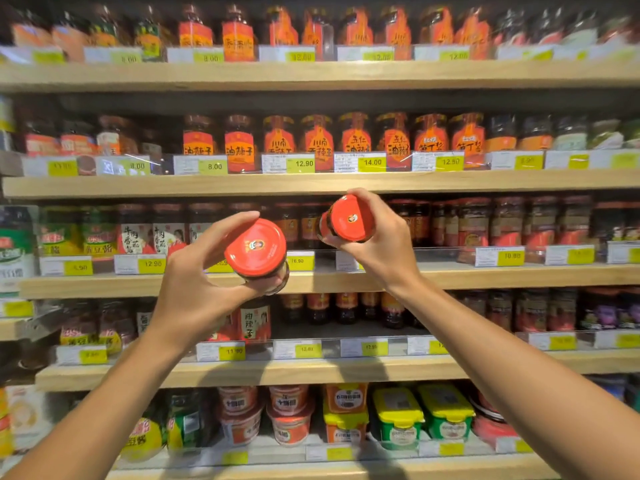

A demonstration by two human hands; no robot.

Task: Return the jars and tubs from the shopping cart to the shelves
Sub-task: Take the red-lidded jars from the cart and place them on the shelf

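At the centre of the frame, two bare arms reach up from the lower corners toward a wall of wooden shelves [322, 185] stocked with sauce jars. Left of centre, the left hand [197, 271] grips a red-lidded jar [256, 247], fingers curled over the top of its lid and thumb under its glass side, so the lid faces the camera. Just right of centre and a little higher, the right hand [377, 237] holds a second red-lidded jar [346, 218], wrapped around its body, the jar tilted with its lid turned toward the camera. Both jars hang in the air in front of the middle shelf [485, 275], apart from each other and near the gap between the yellow price tags [301, 260]. Behind them, that shelf carries dark jars with red labels. Across the upper part of the frame, two higher rows hold jars with orange and red labels. Along the bottom of the frame sit red tubs [289, 415] and yellow-lidded tubs [398, 415].
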